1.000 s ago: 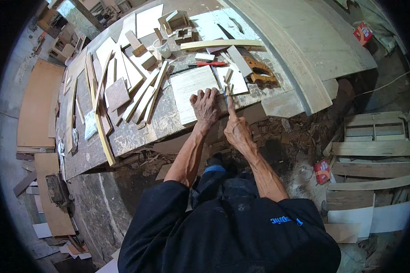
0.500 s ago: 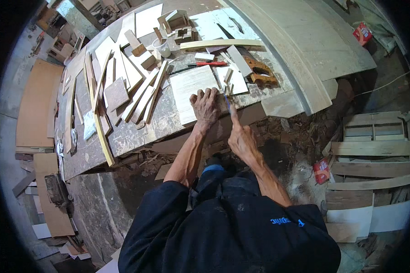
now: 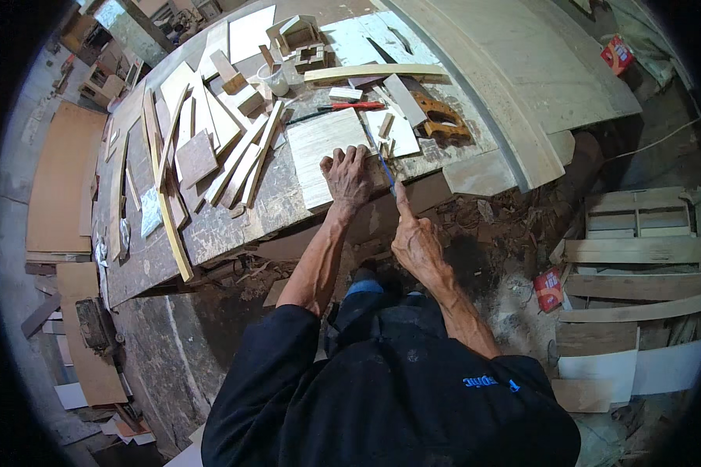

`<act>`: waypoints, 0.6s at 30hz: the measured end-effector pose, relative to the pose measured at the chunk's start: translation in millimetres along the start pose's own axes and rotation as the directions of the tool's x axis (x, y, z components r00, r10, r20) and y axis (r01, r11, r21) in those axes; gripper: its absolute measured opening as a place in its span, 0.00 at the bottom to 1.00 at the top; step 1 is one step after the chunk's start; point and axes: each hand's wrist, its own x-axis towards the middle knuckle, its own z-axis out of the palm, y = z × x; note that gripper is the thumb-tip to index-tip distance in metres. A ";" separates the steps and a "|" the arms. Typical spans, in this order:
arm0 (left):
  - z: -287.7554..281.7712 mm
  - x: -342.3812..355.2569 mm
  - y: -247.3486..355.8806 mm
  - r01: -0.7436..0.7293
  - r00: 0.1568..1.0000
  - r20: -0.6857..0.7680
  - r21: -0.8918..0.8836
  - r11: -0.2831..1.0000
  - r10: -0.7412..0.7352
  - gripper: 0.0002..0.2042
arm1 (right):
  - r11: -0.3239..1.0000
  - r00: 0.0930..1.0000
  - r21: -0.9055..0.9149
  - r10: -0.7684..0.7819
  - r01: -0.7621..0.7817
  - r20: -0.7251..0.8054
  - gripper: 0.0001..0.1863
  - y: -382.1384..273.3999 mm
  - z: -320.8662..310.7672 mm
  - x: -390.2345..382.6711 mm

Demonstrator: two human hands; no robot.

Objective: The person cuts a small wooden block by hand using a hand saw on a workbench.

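Left hand point(image 3: 348, 177) flat, fingers spread, pinning pale square plywood panel point(image 3: 331, 152) near bench edge. Right hand point(image 3: 414, 241), at five o'clock, closed around thin blue-handled saw point(image 3: 385, 167), steadying cut.

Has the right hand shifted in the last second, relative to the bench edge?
Yes. The right hand has drawn back from the workbench edge toward the person's body, while the left hand remains flat on the pale board.

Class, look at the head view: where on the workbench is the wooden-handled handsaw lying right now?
The handsaw lies on the workbench toward its right end, above and right of the right hand, beside the red-handled tool and the pale plywood square under the left hand.
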 end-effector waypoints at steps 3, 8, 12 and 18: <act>2.8 -0.4 0.2 -0.019 0.997 -0.068 0.032 0.999 0.021 0.24 | 0.999 1.000 0.038 0.027 -0.028 0.015 0.44 11.8 12.7 11.0; 4.4 2.6 1.9 0.006 0.999 -0.046 -0.002 1.000 -0.006 0.25 | 0.999 1.000 0.051 0.006 -0.005 -0.026 0.49 15.2 19.8 32.1; -6.3 -1.4 1.8 0.016 1.000 -0.009 0.014 1.000 -0.016 0.23 | 0.995 0.992 0.076 0.063 -0.071 0.107 0.47 13.1 12.1 14.0; -0.7 1.3 4.2 0.022 1.000 0.000 -0.014 1.000 -0.022 0.24 | 0.999 1.000 0.023 0.024 -0.024 0.020 0.50 19.6 27.9 51.8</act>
